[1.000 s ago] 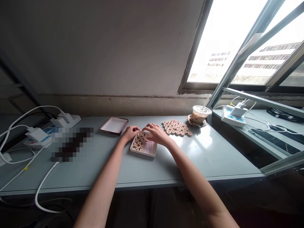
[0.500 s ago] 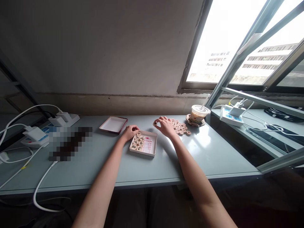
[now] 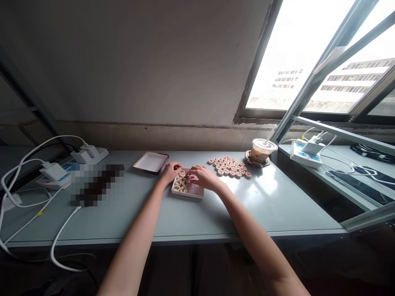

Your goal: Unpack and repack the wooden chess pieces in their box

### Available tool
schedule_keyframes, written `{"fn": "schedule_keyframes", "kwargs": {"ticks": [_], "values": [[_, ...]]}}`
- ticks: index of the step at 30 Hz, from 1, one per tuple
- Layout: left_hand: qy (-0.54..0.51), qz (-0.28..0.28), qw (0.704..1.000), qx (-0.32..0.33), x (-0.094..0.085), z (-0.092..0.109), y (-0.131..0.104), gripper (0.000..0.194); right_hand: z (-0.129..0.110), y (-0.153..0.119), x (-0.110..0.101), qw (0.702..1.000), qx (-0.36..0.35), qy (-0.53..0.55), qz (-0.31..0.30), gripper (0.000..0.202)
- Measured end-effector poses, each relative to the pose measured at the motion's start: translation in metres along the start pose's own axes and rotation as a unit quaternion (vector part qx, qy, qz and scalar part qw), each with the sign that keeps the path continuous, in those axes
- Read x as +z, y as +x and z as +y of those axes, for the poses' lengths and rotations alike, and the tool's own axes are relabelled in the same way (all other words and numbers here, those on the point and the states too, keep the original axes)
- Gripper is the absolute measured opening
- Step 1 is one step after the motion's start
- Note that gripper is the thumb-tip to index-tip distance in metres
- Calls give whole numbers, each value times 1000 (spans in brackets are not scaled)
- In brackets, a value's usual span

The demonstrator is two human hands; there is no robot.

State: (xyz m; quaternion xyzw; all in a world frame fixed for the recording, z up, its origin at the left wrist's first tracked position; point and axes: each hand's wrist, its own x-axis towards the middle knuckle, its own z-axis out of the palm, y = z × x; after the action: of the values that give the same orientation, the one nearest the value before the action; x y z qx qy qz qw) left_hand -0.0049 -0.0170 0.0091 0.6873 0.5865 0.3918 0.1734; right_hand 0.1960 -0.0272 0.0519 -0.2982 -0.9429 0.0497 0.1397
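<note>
A shallow white box [image 3: 188, 195] rests on the grey table, with several round wooden pieces [image 3: 183, 189] marked in black in its left half and red print on its bottom. My left hand [image 3: 170, 172] is at the box's back left corner, fingers curled; what they hold, if anything, is hidden. Over the back part of the box is my right hand [image 3: 201, 176], its fingers bent down, and the fingertips are too small to show whether a piece is between them. To the right lies a group of round pieces [image 3: 232, 167], flat on the table.
An open box lid [image 3: 151, 162] lies at the back left. A lidded drink cup [image 3: 262, 151] with a straw stands at the back right. Power strips [image 3: 58, 176] and white cables are at the left; another strip [image 3: 305, 153] is on the right shelf.
My right hand has moved left from beside the loose pieces to over the box, uncovering more of those pieces. My left hand stays at the box corner. The view has shifted slightly.
</note>
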Motion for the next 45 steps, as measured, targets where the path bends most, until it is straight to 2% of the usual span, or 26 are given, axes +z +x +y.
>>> {"fn": "schedule_keyframes", "kwargs": {"ticks": [2,5,8,11,15,18,21,24,27,31,33,36,39,41,45], "values": [[6,2,1000,4,0,0,0,11,-8,3,6,1000,5,-29,3,27],[12,2,1000,6,0,1,0,11,-7,3,5,999,16,-46,23,25],[14,-2,1000,0,0,2,0,11,9,-1,-5,995,54,-46,64,23],[13,-5,1000,-8,-1,3,-1,11,34,-11,-11,985,123,-54,106,21],[16,-5,1000,-14,-1,4,-1,13,64,-24,-9,967,205,-101,111,24],[20,-5,1000,-14,-1,4,-2,14,69,-27,-10,960,226,-114,121,25],[20,-3,1000,-11,-1,3,-2,14,52,-20,-16,975,177,-43,125,20],[23,-8,1000,-7,-1,2,-1,13,22,-8,-12,995,55,59,62,24],[28,-8,1000,-2,-1,2,-1,13,-6,0,0,995,-38,95,4,29],[27,-6,1000,2,0,1,0,13,-20,4,9,992,-43,115,20,18],[30,-7,1000,3,0,1,0,12,-15,3,4,989,-30,144,18,13],[30,-6,1000,4,0,1,0,12,3,-2,-9,986,18,163,33,17],[24,-4,1000,3,0,2,-1,13,27,-11,-19,989,99,87,68,16],[22,-3,1000,1,0,3,-2,13,42,-19,-21,987,143,14,68,15],[25,-1,1000,-1,-1,4,-2,13,62,-28,-15,978,180,-85,57,20]]}}
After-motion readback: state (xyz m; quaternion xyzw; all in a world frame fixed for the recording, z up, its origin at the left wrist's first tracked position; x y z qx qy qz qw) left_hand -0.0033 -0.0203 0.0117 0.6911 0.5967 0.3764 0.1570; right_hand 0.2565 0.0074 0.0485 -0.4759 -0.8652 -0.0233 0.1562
